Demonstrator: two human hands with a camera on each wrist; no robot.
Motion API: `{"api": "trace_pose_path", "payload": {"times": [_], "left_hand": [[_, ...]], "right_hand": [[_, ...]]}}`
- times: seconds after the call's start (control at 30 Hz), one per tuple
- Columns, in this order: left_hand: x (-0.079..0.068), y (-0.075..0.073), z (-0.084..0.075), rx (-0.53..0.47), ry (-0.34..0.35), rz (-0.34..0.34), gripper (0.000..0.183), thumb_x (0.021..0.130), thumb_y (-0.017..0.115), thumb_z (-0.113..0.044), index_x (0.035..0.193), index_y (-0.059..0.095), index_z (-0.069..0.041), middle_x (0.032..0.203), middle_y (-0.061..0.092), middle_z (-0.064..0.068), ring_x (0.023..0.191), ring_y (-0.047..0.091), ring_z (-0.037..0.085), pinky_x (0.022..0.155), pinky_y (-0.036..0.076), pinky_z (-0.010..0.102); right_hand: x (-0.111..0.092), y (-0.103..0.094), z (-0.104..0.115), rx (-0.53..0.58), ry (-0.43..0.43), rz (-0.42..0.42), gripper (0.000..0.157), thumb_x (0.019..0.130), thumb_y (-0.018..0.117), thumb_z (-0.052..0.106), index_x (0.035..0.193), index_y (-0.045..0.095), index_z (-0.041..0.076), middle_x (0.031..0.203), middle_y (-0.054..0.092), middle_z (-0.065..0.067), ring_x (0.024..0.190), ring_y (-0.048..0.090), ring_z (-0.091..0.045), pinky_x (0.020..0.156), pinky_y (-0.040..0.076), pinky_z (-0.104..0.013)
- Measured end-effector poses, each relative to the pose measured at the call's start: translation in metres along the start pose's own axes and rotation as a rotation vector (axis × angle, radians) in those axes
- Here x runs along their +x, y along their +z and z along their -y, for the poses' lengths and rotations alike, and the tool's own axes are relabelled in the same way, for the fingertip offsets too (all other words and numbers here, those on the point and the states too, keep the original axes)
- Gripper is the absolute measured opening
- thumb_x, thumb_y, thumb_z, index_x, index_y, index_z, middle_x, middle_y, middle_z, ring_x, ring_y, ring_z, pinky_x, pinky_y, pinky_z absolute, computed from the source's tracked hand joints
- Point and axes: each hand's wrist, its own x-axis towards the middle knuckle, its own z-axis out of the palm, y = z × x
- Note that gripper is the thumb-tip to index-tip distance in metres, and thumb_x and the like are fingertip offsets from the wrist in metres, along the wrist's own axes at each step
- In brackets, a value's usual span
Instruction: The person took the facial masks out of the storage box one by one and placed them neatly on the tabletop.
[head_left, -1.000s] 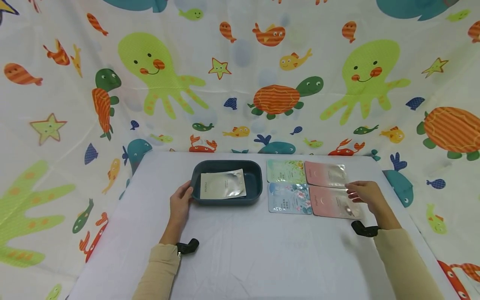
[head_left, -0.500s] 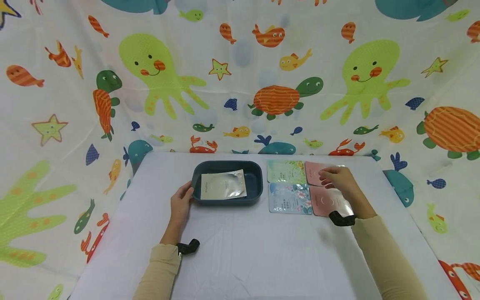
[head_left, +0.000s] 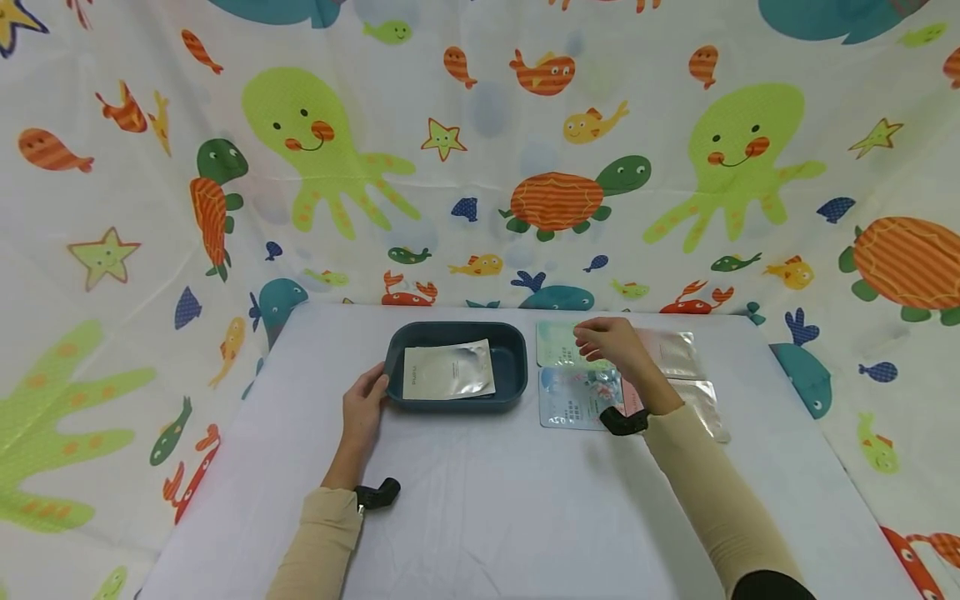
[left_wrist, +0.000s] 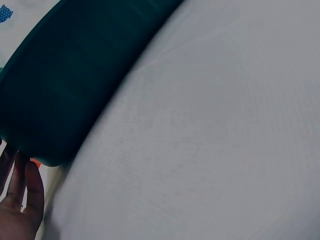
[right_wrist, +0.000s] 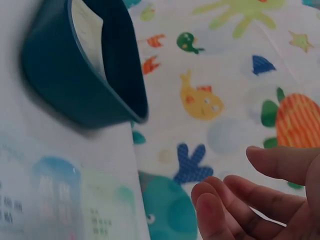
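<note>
A dark teal plastic tray (head_left: 511, 367) stands on the white-covered table, holding a silvery sheet mask packet (head_left: 448, 371). At its left end my left hand (head_left: 363, 410) touches the outer wall; in the left wrist view the fingers (left_wrist: 35, 190) look fairly straight against it. My right hand (head_left: 618, 346) is in the air above a green sheet mask packet (head_left: 553, 337), thumb apart from loosely bent fingers, with nothing held. A blue packet (head_left: 568, 400) lies nearer to me. Two pink-and-silver packets, the far one (head_left: 681, 357) and the near one (head_left: 705, 407), are partly hidden by my right arm.
White cloth (head_left: 480, 500) covers the table in front of the tray and packets. Behind the table and at its sides hangs a curtain (head_left: 487, 117) printed with sea animals. Both wrists wear black bands.
My right hand has swept left, from over the pink packets to over the green one. The left hand stays at the tray, and the packets and tray keep their places.
</note>
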Motion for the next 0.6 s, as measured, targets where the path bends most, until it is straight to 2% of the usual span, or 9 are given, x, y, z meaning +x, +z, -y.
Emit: {"api": "trace_pose_path", "payload": {"times": [0.3,0.53,0.6], "left_hand": [[0.004,0.001,0.004,-0.007,-0.017,-0.001,0.043,0.101,0.053,-0.023,0.141,0.049,-0.008,0.144,0.053,0.01,0.128,0.052,0.023,0.081,0.048,0.006],[0.002,0.0,0.0,0.013,-0.023,-0.006,0.043,0.102,0.052,-0.022,0.142,0.049,-0.007,0.144,0.053,0.009,0.129,0.052,0.022,0.08,0.048,0.006],[0.002,-0.001,-0.001,0.011,-0.021,-0.008,0.043,0.102,0.051,-0.022,0.142,0.049,-0.007,0.144,0.053,0.01,0.129,0.051,0.023,0.081,0.047,0.005]], "right_hand": [[0.019,0.054,0.019,-0.009,-0.008,0.045,0.035,0.098,0.057,0.023,0.123,0.063,-0.001,0.114,0.066,-0.023,0.097,0.065,-0.036,0.073,0.058,-0.028],[0.029,0.081,0.031,-0.015,-0.013,0.054,0.032,0.096,0.06,0.02,0.12,0.065,-0.001,0.112,0.068,-0.022,0.08,0.065,-0.02,0.072,0.058,-0.028],[0.033,0.088,0.033,-0.018,-0.02,0.067,0.031,0.096,0.06,0.02,0.119,0.064,-0.001,0.112,0.067,-0.022,0.08,0.065,-0.02,0.073,0.058,-0.028]]}}
